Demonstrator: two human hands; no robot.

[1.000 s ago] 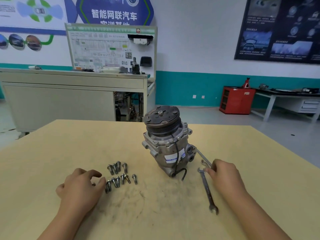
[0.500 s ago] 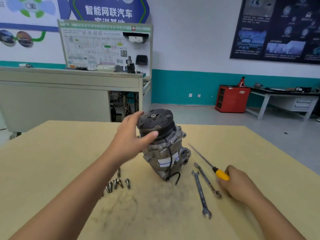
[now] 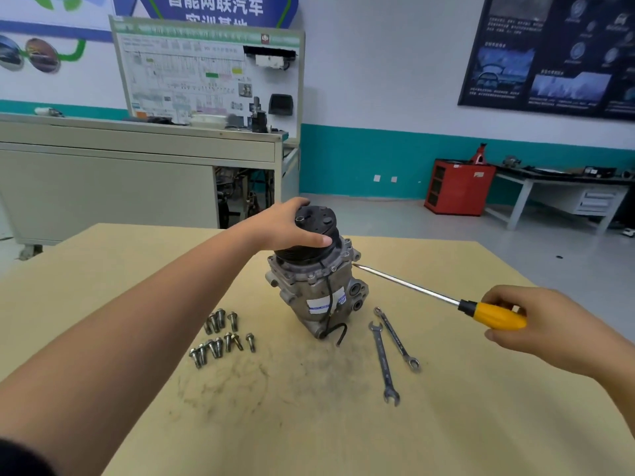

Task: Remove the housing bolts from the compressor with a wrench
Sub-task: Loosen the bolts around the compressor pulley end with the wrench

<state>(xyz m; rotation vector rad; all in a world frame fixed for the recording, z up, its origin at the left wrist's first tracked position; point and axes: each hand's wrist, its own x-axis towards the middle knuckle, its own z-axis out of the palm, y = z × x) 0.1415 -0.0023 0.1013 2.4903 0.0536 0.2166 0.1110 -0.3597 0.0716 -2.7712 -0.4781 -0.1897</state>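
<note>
While the left hand [image 3: 288, 225] curls over the black pulley on top of the compressor [image 3: 319, 293], thumb laid along the near side and fingers wrapped over the far rim, the right hand [image 3: 536, 324] grips the yellow handle of a screwdriver [image 3: 481, 312], fingers closed round it. The blade's tip meets the compressor's housing flange on its right. The compressor stands tilted mid-table [image 3: 309, 434]; loose bolts [image 3: 220, 334] lie to its left, and a long wrench [image 3: 383, 362] and a short wrench [image 3: 397, 338] lie untouched to its right

Red cabinet [image 3: 458, 187] rt bkgd, wiring board [image 3: 206, 70] behind tan table [image 3: 309, 427].
</note>
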